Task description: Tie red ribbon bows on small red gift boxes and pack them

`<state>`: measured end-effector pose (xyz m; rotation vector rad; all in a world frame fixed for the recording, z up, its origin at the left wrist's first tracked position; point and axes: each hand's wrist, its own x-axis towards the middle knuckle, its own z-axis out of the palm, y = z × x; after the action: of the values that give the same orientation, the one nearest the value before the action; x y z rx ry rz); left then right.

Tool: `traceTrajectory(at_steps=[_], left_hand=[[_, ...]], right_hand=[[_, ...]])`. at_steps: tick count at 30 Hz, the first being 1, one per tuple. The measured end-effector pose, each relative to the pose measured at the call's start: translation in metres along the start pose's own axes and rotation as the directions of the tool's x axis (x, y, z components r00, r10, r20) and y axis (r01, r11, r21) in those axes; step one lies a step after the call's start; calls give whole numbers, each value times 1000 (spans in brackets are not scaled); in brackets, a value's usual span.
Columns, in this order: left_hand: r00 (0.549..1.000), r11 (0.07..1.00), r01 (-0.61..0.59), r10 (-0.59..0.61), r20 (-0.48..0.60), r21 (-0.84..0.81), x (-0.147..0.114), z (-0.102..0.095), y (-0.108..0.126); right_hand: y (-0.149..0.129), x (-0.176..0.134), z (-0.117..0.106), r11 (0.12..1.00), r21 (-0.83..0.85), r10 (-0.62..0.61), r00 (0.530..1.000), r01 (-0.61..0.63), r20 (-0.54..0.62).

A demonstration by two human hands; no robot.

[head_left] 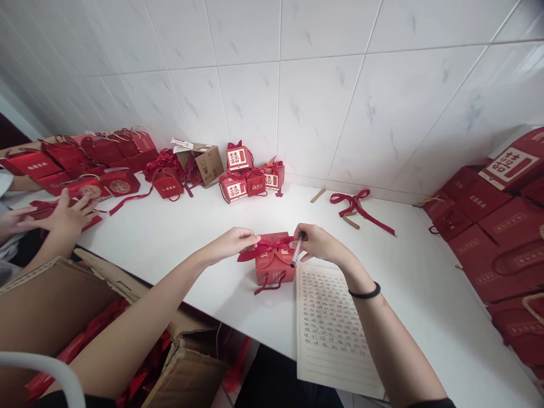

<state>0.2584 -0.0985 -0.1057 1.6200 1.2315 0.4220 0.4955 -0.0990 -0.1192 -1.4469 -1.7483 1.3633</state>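
A red gift box [272,271] with rope handles stands on the white table in front of me, a dark red ribbon [274,245] tied in a bow across its top. My left hand [241,241] pinches the bow's left side between thumb and fingers. At the box's right edge my right hand [315,243] holds a pen [297,252], tip end pointing down, with its fingers by the bow's right side. Whether those fingers also grip the ribbon is hard to see. Just below the right hand lies a notebook page [327,317] of handwritten rows, partly under my forearm.
Piled red boxes [484,226] line the right edge, more boxes [102,150] the far left. A small cardboard box [208,164] holds ribbons. Several decorated boxes [238,184] and a loose ribbon [365,212] lie near the wall. A co-worker's hands [68,218] work at left, above an open carton [55,294].
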Motion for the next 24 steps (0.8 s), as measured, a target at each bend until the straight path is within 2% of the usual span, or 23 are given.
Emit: traceTrajectory(at_steps=[9,14,16,18,20,22,24], left_hand=[[998,1000,-28,28,64,5,2,-3,-10],[996,991,-31,19,91,129,4,3,-8],[994,987,-28,11,105,160,2,3,-6],[997,982,7,-22,77,187,-1,-1,-6],[999,975,37,-28,-41,217,-5,-6,-6],[987,970,-7,45,-152,242,-7,-5,-4],[980,952,-107,151,-133,287,-8,2,1]], right_hand=[[4,1,-2,999,-40,-27,1000,27,-3],[0,0,0,982,-165,-99,995,93,-26],[0,-1,-3,977,-206,-53,998,47,-21],[1,-3,-13,969,-245,27,999,-35,-36],[4,-9,-30,953,-278,103,992,-120,-75],[8,-18,-50,935,-304,148,981,-180,-126],[12,-26,-67,919,-331,165,971,-216,-176]])
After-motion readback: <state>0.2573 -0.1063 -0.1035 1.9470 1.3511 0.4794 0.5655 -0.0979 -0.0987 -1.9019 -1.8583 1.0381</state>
